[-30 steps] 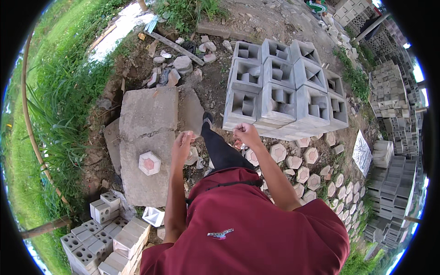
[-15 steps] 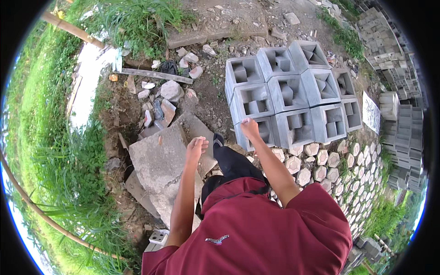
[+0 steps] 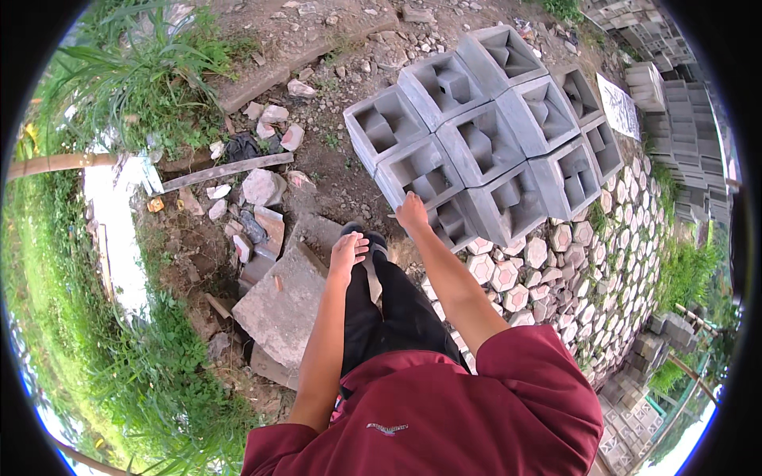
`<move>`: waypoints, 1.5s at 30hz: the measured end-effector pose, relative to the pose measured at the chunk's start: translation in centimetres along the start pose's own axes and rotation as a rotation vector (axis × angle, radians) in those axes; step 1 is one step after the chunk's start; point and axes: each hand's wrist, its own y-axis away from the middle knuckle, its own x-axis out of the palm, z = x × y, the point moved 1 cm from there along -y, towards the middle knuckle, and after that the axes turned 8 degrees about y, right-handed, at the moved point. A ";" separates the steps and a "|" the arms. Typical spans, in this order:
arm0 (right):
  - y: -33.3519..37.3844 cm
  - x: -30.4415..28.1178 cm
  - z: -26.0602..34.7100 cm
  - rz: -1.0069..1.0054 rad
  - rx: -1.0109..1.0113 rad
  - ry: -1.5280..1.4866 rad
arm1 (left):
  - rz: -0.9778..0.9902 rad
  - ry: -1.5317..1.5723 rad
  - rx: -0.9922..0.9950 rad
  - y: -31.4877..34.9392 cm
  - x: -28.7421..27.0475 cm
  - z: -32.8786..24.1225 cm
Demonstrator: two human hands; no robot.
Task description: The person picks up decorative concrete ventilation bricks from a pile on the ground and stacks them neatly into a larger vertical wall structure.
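Observation:
My left hand point(image 3: 347, 254) hangs in front of my dark trousers, its fingers loosely spread and holding nothing. Close to the near left edge of a stack of grey concrete vent blocks point(image 3: 486, 181), my right hand point(image 3: 411, 213) has its fingers curled in. A small pale tip shows beside that hand, too small to name. The blocks stand close together in rows, each with a square frame and angled hollows. Whether my right hand touches the nearest block point(image 3: 454, 226) I cannot tell.
A broken concrete slab point(image 3: 278, 305) lies left of my legs, with rubble point(image 3: 263, 187) and a plank point(image 3: 226, 172) beyond. Hexagonal pavers point(image 3: 536, 252) cover the ground at right. More grey blocks point(image 3: 689, 131) are piled at far right. Tall grass point(image 3: 151, 349) grows at left.
My view has turned and I have stepped forward, so both feet now show together. The block stack appears closer to my right hand. My left hand's fingers have spread more.

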 end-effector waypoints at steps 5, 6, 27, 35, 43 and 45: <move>-1.8 0.9 1.2 0.037 0.062 0.032 | 0.096 -0.094 -0.095 -1.6 -0.8 -1.0; -1.9 1.1 1.1 0.035 0.088 0.066 | 0.115 -0.115 -0.088 -2.3 -0.8 -1.4; 2.2 -7.6 5.0 0.133 -0.001 0.189 | 0.141 -0.027 -0.190 -4.3 -10.2 -6.3; 15.4 -19.9 4.7 0.417 0.162 -0.429 | 0.260 -0.098 -0.437 -6.1 -8.6 -2.1; 34.2 -30.1 5.6 0.036 0.507 -1.177 | 1.046 -0.176 -0.630 2.5 4.5 6.2; 40.0 -27.9 2.8 -0.155 0.560 -1.452 | 1.133 -0.074 -0.746 8.1 8.7 6.4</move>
